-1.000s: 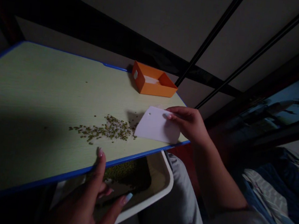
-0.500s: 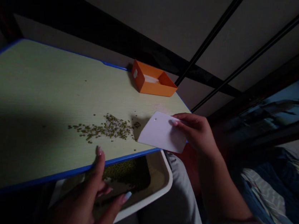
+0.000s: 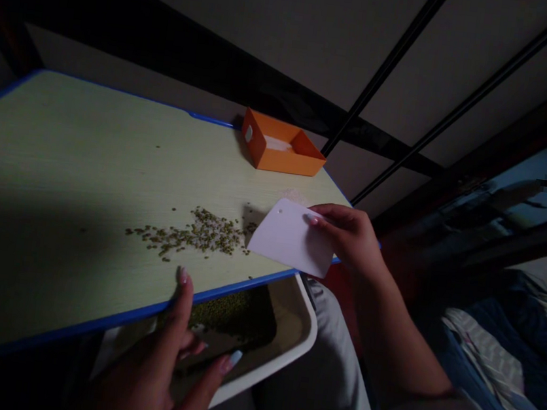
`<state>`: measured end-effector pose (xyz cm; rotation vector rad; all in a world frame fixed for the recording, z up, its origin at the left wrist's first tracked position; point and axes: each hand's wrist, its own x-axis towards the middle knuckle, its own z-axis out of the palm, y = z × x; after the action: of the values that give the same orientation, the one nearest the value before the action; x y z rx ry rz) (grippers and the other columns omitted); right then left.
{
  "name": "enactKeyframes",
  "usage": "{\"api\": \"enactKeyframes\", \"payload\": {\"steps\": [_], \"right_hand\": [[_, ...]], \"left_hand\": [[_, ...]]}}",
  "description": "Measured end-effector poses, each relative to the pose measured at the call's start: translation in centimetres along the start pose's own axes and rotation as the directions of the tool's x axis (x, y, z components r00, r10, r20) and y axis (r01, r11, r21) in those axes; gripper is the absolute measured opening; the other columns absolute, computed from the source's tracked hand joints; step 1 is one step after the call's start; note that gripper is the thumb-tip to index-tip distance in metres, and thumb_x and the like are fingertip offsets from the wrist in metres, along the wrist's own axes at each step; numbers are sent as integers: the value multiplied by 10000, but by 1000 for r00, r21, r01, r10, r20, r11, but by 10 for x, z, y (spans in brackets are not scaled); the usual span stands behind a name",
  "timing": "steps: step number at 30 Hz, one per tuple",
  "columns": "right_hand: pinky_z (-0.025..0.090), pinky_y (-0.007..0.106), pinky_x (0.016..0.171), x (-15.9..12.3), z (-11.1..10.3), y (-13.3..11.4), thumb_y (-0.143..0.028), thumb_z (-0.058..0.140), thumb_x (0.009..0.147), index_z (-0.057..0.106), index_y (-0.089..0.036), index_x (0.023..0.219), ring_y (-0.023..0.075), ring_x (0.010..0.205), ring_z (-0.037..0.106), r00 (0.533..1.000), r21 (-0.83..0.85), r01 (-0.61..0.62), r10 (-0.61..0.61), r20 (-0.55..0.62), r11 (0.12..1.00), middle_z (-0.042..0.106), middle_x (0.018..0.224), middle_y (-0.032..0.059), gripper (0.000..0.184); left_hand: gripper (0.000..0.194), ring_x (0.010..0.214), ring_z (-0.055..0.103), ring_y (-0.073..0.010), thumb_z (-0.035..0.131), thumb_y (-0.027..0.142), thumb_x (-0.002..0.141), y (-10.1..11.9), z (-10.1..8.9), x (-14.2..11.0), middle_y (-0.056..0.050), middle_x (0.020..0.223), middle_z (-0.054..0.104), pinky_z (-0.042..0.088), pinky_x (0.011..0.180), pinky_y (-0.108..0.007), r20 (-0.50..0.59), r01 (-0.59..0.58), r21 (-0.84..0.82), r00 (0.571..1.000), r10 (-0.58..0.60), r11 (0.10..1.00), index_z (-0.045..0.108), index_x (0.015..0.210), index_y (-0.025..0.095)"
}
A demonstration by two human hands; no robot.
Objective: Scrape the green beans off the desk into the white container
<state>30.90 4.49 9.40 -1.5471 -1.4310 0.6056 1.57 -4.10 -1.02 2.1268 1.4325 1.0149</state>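
Note:
My right hand [image 3: 351, 240] pinches a white plastic scraper card [image 3: 289, 236] at the table's near right edge, just right of a scatter of small green beans [image 3: 195, 235] on the pale tabletop [image 3: 74, 176]. My left hand [image 3: 166, 364] grips the rim of a white tray [image 3: 296, 329] held under the table's blue front edge, its thumb up against that edge. Inside the tray lies a heap of green beans [image 3: 229, 312].
An orange open box [image 3: 280, 150] stands at the table's far right corner. Dark bars and a pale wall rise behind. My lap in grey cloth and patterned bedding [image 3: 497, 362] lie to the right.
My right hand drew the scraper card off past the table edge, then brought it back over the edge toward the beans. The left hand and the tray stayed put.

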Motion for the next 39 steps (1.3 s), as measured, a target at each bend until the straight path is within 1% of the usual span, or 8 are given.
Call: {"api": "enactKeyframes", "payload": {"steps": [3,8,13,21,25,29,34,39], "right_hand": [[442,284,588,1,0,-1,-423,819,714,835,-200,843,162,664,615,1000,-2,2,-2,18,1000,787,814,64,258],[443,283,598,-3,-2,-6,-407,837,703,838,-202,811,165,671,624,999,22,14,-15,48,1000,793,805,62,232],[455,283,628,-6,-1,-9,-353,846,701,841,-222,797,157,670,637,997,52,36,-39,60,998,807,806,47,163],[461,267,620,-12,1,-17,-326,860,713,846,-231,802,149,671,653,994,86,8,-17,106,996,818,814,39,131],[460,254,609,-14,-1,-20,-318,869,713,849,-238,796,147,674,663,991,94,14,-27,134,996,821,817,39,117],[460,257,606,-10,-2,-20,-305,868,706,845,-232,789,144,648,647,995,98,44,-53,84,994,812,789,35,112],[461,265,617,-8,3,-19,-328,853,719,846,-218,806,158,679,654,995,67,34,-40,95,997,815,811,47,141],[430,244,576,-11,2,-20,-347,860,719,846,-219,808,145,659,640,990,83,-6,-6,143,997,807,798,45,156]], "left_hand": [[705,729,775,-133,375,681,1043,0,-1,0,76,861,791,619,643,-179,4,0,6,1000,0,1000,122,1655,438],[698,737,779,-120,369,679,1045,2,0,0,82,864,794,584,564,-147,3,5,-9,1000,-5,1000,121,1654,442],[697,773,787,-144,349,674,1052,3,-1,0,78,869,793,634,670,-201,12,8,23,1000,-8,1000,98,1657,436],[695,799,787,-149,363,662,1054,2,-1,1,72,858,787,633,660,-204,16,3,14,1000,-4,1000,107,1658,430],[693,790,784,-137,370,658,1054,3,-1,0,59,872,787,607,609,-165,0,13,-20,1000,-13,1000,133,1659,415],[694,798,788,-141,356,666,1054,3,-1,-1,57,882,791,619,618,-180,5,11,11,1000,-11,1000,134,1660,409],[707,742,782,-127,376,647,1057,0,-1,2,60,859,796,520,438,-136,-6,-52,29,999,52,998,140,1665,376],[713,665,765,-129,378,627,1062,-2,0,4,68,837,793,617,620,-160,-17,-89,35,996,90,995,111,1670,365]]}}
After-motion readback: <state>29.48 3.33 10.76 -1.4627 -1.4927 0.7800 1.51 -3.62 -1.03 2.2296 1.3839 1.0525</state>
